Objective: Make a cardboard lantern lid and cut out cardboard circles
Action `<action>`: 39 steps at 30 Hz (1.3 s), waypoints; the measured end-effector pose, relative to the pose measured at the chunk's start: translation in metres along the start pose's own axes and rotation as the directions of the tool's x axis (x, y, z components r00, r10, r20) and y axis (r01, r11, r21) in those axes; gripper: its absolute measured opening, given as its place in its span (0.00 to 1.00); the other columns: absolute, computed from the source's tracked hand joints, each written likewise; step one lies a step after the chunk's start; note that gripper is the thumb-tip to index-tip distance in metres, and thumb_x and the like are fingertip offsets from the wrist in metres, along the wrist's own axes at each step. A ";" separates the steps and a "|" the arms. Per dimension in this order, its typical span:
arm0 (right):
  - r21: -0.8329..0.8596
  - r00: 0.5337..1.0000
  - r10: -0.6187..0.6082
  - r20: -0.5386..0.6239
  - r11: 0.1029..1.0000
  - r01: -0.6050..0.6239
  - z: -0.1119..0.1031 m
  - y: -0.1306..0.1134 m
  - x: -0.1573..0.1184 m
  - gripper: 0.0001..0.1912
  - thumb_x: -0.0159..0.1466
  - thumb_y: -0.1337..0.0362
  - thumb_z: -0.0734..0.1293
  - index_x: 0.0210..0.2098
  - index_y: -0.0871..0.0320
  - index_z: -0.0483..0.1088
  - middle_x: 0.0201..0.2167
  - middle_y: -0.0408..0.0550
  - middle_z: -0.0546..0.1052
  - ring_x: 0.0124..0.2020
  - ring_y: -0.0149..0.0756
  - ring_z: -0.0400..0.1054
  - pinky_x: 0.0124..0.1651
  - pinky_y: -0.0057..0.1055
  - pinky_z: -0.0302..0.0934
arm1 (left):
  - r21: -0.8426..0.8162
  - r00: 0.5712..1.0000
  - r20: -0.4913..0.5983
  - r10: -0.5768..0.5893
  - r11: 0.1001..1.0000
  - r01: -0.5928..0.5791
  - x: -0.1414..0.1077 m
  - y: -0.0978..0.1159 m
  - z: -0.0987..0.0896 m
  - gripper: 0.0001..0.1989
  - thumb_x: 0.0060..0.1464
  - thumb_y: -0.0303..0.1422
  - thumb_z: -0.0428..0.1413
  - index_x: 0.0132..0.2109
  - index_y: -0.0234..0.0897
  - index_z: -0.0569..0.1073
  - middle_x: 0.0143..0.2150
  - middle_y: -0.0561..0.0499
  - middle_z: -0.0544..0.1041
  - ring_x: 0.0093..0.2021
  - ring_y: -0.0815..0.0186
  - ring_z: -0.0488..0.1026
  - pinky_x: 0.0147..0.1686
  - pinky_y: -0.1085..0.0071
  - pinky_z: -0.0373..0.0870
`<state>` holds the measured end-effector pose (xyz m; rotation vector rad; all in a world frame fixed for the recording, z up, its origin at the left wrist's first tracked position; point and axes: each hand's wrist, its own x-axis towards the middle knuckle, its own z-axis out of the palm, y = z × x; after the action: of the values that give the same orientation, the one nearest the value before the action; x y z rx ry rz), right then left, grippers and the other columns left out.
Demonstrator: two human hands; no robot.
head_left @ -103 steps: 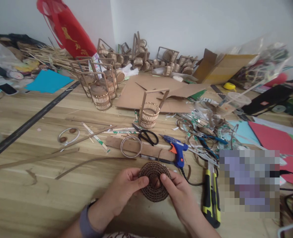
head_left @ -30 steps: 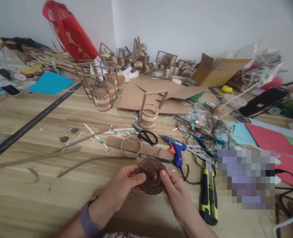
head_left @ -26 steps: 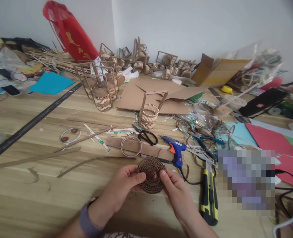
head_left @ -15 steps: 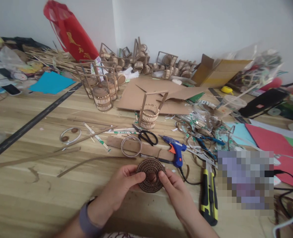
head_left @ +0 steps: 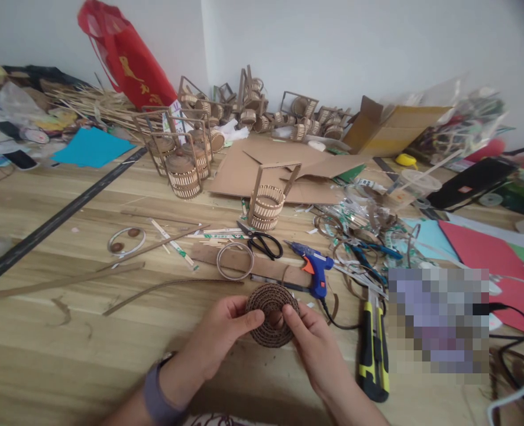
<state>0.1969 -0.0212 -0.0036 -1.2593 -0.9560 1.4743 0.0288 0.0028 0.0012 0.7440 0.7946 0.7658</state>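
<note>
A round coil of brown corrugated cardboard strip (head_left: 271, 334) is held over the front of the table, its open centre facing up. My left hand (head_left: 226, 328) pinches its left side, thumb on top. From the right, my right hand (head_left: 313, 337) grips the other side, its thumb reaching over the inner rings; the fingers beneath are partly hidden. Just beyond the coil lie a blue hot glue gun (head_left: 317, 269), a pale ring (head_left: 235, 261) and black-handled scissors (head_left: 264, 242). A small basket with a tall handle (head_left: 267, 207) stands behind them.
A yellow-and-black utility knife (head_left: 374, 355) lies to the right of my hands, near the glue gun's cord. Loose cardboard strips (head_left: 168, 285) spread leftward. Further back are cardboard sheets (head_left: 244, 171), several finished baskets (head_left: 184, 177) and a cardboard box (head_left: 390, 130).
The coil has shifted very slightly to the right and toward me, with both hands still on it. Nothing else on the table has visibly moved.
</note>
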 end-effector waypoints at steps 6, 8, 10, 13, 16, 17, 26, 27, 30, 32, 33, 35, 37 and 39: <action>0.020 0.999 -0.002 0.033 1.000 0.001 0.001 0.001 -0.001 0.25 0.57 0.41 0.71 0.25 0.59 0.76 0.23 0.46 0.76 0.29 0.36 0.66 0.36 0.31 0.60 | 0.015 1.000 0.018 -0.018 1.000 0.018 -0.001 0.005 0.002 0.17 0.42 0.44 0.70 0.34 0.33 0.83 0.31 0.48 0.82 0.35 0.61 0.75 0.46 0.63 0.68; 0.028 0.999 0.003 0.036 1.000 -0.004 0.001 0.002 0.000 0.24 0.58 0.42 0.71 0.26 0.59 0.76 0.24 0.46 0.77 0.30 0.37 0.66 0.37 0.32 0.60 | 0.020 0.999 0.002 -0.036 0.999 0.036 0.000 0.004 0.001 0.20 0.40 0.46 0.70 0.33 0.33 0.82 0.30 0.47 0.81 0.36 0.60 0.75 0.46 0.62 0.68; 0.024 0.999 0.013 0.045 1.000 -0.014 0.000 0.001 0.000 0.24 0.59 0.42 0.71 0.26 0.59 0.76 0.25 0.47 0.77 0.31 0.38 0.67 0.38 0.33 0.61 | 0.024 0.999 -0.026 -0.040 0.999 0.041 0.001 0.002 0.000 0.23 0.40 0.49 0.69 0.33 0.32 0.80 0.30 0.47 0.80 0.35 0.59 0.74 0.44 0.62 0.68; -0.025 0.995 0.019 0.098 1.000 -0.016 0.000 -0.005 0.000 0.22 0.57 0.43 0.71 0.28 0.58 0.75 0.26 0.46 0.77 0.33 0.40 0.68 0.40 0.33 0.62 | 0.113 0.989 -0.144 0.027 0.993 -0.011 0.002 -0.002 -0.001 0.27 0.43 0.56 0.65 0.36 0.33 0.78 0.32 0.48 0.79 0.35 0.61 0.73 0.39 0.65 0.69; -0.129 0.997 -0.016 0.076 0.991 0.026 0.001 -0.011 -0.001 0.25 0.56 0.39 0.70 0.29 0.57 0.73 0.25 0.44 0.74 0.29 0.37 0.66 0.34 0.31 0.60 | 0.246 0.968 -0.227 0.106 0.968 -0.049 0.000 -0.004 0.002 0.26 0.48 0.57 0.61 0.34 0.34 0.76 0.31 0.50 0.77 0.33 0.63 0.70 0.34 0.69 0.65; -0.183 0.998 -0.038 0.043 0.982 0.045 0.002 -0.012 -0.001 0.27 0.56 0.36 0.68 0.27 0.56 0.71 0.23 0.42 0.71 0.27 0.36 0.63 0.31 0.30 0.58 | 0.281 0.966 -0.231 0.119 0.958 -0.050 -0.002 -0.004 0.004 0.25 0.50 0.56 0.60 0.32 0.35 0.76 0.30 0.51 0.75 0.32 0.63 0.69 0.33 0.70 0.64; -0.337 0.981 -0.184 -0.061 0.929 0.153 0.018 0.002 -0.011 0.30 0.63 0.34 0.57 0.23 0.53 0.60 0.22 0.40 0.63 0.25 0.34 0.57 0.28 0.29 0.56 | 0.634 0.933 -0.201 0.298 0.766 -0.108 -0.013 -0.004 0.019 0.20 0.62 0.47 0.47 0.26 0.40 0.65 0.24 0.55 0.67 0.28 0.64 0.65 0.29 0.71 0.59; -0.332 0.980 -0.188 -0.066 0.930 0.156 0.019 0.003 -0.011 0.30 0.63 0.34 0.57 0.23 0.53 0.60 0.22 0.40 0.63 0.25 0.34 0.57 0.28 0.29 0.57 | 0.634 0.932 -0.202 0.302 0.766 -0.110 -0.013 -0.004 0.019 0.20 0.62 0.47 0.47 0.26 0.40 0.65 0.24 0.55 0.67 0.28 0.64 0.65 0.29 0.71 0.60; -0.331 0.983 -0.167 -0.075 0.934 0.134 0.019 0.001 -0.011 0.31 0.61 0.32 0.57 0.23 0.54 0.61 0.22 0.41 0.63 0.25 0.35 0.57 0.28 0.29 0.57 | 0.630 0.931 -0.220 0.291 0.771 -0.092 -0.013 -0.004 0.019 0.20 0.61 0.47 0.47 0.27 0.40 0.65 0.25 0.54 0.68 0.29 0.64 0.66 0.30 0.71 0.61; -0.336 0.990 -0.135 -0.051 0.935 0.110 0.018 0.000 -0.010 0.32 0.60 0.31 0.58 0.22 0.54 0.61 0.21 0.40 0.62 0.25 0.34 0.56 0.27 0.29 0.55 | 0.627 0.933 -0.230 0.278 0.776 -0.076 -0.012 -0.004 0.018 0.20 0.61 0.48 0.48 0.28 0.40 0.66 0.25 0.54 0.69 0.30 0.63 0.67 0.30 0.71 0.61; -0.339 0.992 -0.116 -0.038 0.936 0.097 0.017 -0.001 -0.009 0.32 0.59 0.31 0.59 0.21 0.54 0.61 0.20 0.40 0.61 0.24 0.34 0.55 0.27 0.29 0.55 | 0.624 0.934 -0.231 0.273 0.778 -0.074 -0.012 -0.004 0.017 0.20 0.61 0.48 0.48 0.28 0.40 0.67 0.26 0.54 0.69 0.30 0.63 0.67 0.31 0.71 0.62; -0.335 0.996 -0.087 -0.030 0.940 0.072 0.016 -0.001 -0.008 0.32 0.57 0.31 0.61 0.21 0.55 0.61 0.20 0.40 0.61 0.24 0.33 0.54 0.27 0.29 0.53 | 0.620 0.933 -0.229 0.278 0.780 -0.080 -0.011 -0.004 0.016 0.20 0.61 0.49 0.47 0.30 0.39 0.68 0.27 0.54 0.70 0.31 0.63 0.68 0.32 0.71 0.63; -0.292 0.995 -0.072 -0.062 0.955 0.051 0.014 0.001 -0.007 0.31 0.57 0.32 0.63 0.21 0.56 0.63 0.21 0.40 0.63 0.25 0.33 0.55 0.28 0.29 0.54 | 0.625 0.934 -0.224 0.278 0.777 -0.081 -0.011 -0.004 0.015 0.21 0.62 0.49 0.46 0.30 0.39 0.68 0.27 0.53 0.71 0.32 0.62 0.69 0.32 0.70 0.64; -0.208 0.993 -0.062 -0.105 0.977 0.039 0.012 0.004 -0.007 0.30 0.57 0.34 0.65 0.23 0.56 0.65 0.22 0.40 0.64 0.26 0.33 0.56 0.30 0.29 0.55 | 0.634 0.943 -0.206 0.261 0.769 -0.074 -0.011 -0.004 0.015 0.22 0.61 0.51 0.45 0.29 0.39 0.68 0.27 0.52 0.71 0.31 0.62 0.69 0.31 0.70 0.63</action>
<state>0.1843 -0.0284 -0.0034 -1.4394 -1.0785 1.2770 0.0375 -0.0125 0.0094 1.3371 1.2871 0.7859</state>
